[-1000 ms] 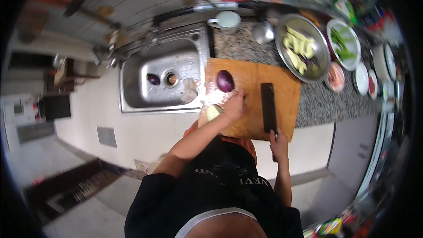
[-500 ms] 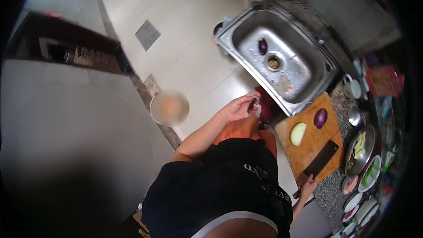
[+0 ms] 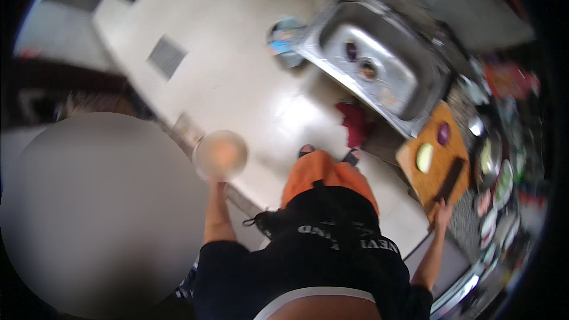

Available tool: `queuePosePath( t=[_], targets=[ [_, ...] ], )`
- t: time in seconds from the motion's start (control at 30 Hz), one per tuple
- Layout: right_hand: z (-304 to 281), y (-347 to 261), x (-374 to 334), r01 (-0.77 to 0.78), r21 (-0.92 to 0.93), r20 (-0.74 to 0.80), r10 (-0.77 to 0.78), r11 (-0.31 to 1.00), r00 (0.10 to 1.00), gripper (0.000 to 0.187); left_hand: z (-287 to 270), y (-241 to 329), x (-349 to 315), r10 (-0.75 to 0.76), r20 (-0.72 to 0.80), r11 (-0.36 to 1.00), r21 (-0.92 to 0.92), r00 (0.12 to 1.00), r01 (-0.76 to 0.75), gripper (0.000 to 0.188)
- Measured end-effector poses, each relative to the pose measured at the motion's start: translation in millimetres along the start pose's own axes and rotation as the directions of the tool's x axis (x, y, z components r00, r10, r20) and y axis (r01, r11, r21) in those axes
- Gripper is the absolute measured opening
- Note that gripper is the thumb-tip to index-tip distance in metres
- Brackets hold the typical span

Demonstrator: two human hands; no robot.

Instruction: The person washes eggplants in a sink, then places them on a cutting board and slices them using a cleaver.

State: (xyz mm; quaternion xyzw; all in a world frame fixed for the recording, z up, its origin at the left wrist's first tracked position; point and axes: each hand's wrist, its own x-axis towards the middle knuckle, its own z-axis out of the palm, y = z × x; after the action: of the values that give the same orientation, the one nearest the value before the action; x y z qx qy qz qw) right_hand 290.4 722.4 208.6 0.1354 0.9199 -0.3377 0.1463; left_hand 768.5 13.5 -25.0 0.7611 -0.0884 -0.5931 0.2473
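My right hand (image 3: 442, 214) is closed round the handle of a dark cleaver (image 3: 451, 179), whose blade lies over the wooden cutting board (image 3: 418, 187). On that board, beyond the blade, sit a pale half onion (image 3: 424, 158) and a purple oval vegetable (image 3: 443, 134). My left arm reaches out to the left, away from the board. A blurred round patch covers most of the left hand (image 3: 220, 176), so its fingers and anything in them are hidden.
A steel sink (image 3: 409, 129) beyond the board holds a small dark purple vegetable (image 3: 351, 51). Bowls and plates of food, including a metal bowl (image 3: 489, 163), line the right counter. A bin (image 3: 287, 41) and a dark red cloth-like thing (image 3: 354, 123) are near the sink.
My left hand has swung from in front of my body far to the left. My right hand still holds the cleaver on the board. The view has shifted, and my feet now show.
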Motion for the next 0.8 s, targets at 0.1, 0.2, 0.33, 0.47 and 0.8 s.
queuePosePath(
  t=[0.1, 0.2, 0.33, 0.47, 0.8],
  targets=[
    [-2.8, 31.6, 15.4, 0.008, -0.273, -0.177, -0.058, 0.962, 0.982, 0.023, 70.3, -43.8, -12.0, 0.062, 0.419, 0.964, 0.209, 0.906, -0.163, 0.024],
    [12.9, -26.3, -2.9, 0.038, -0.333, -0.184, -0.105, 0.942, 0.977, 0.027, 168.8, -93.3, -137.7, 0.183, 0.662, 0.724, 0.41, 0.727, -0.554, 0.017],
    [7.3, -34.9, -10.1, -0.033, -0.323, -0.196, -0.033, 0.946, 0.98, 0.03, 258.6, -159.5, -275.5, -0.011, 0.987, 0.565, 0.138, 0.16, -0.813, 0.018],
    [4.8, -41.2, -15.8, -0.055, -0.29, -0.192, -0.001, 0.955, 0.981, 0.027, 292.9, -211.7, -429.5, -0.286, 0.922, 0.087, -0.245, -0.26, -0.966, 0.046],
    [-12.6, -33.4, -15.8, 0.031, -0.049, -0.063, -0.034, 0.998, 0.997, 0.023, 355.4, -330.4, -517.3, -0.617, 0.616, -0.416, -0.783, -0.489, -0.462, 0.043]
  ],
)
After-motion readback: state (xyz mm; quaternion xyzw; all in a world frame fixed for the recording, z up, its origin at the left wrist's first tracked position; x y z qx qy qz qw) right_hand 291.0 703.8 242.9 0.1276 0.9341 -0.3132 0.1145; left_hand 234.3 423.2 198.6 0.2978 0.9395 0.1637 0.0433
